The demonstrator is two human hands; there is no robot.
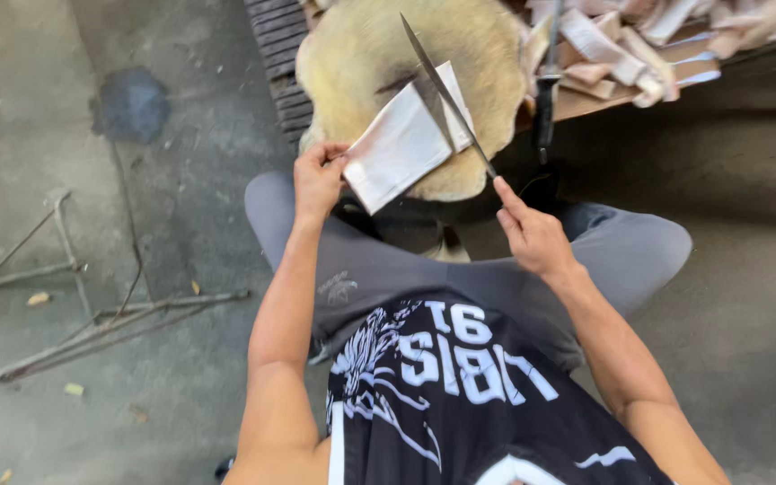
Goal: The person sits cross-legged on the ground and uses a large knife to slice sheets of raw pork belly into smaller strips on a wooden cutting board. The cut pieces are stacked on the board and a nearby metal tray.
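Two hands were at work over the round, pale chopping block (379, 54), and the person sat low with knees spread either side of it. The left hand (318, 180) pinched the near corner of a flat, whitish slab (406, 139), thumb and fingers closed on its edge, pinning it down on the block. The right hand (532, 235) was curled shut around the handle of a long, thin knife (446, 94), forefinger stretched along it toward the blade. That blade ran up and away from the right hand, slanting across the far end of the slab, well clear of the left fingers but lying over the same piece they held.

Beyond the right hand, a second dark-handled knife (547, 90) stood point-down at the edge of a wooden board (586, 103), with a heap of cut pale strips (639, 40) piled past it. Off beyond the left elbow, thin sticks (92, 328) lay on the concrete floor (181, 207).

To my eye the risk sat with that left pinch: only a corner was gripped, so the slab might have swivelled under a push, letting the edge skate toward the fingers. The slab also overhung the block's near rim, above the lap, where it could have tipped.
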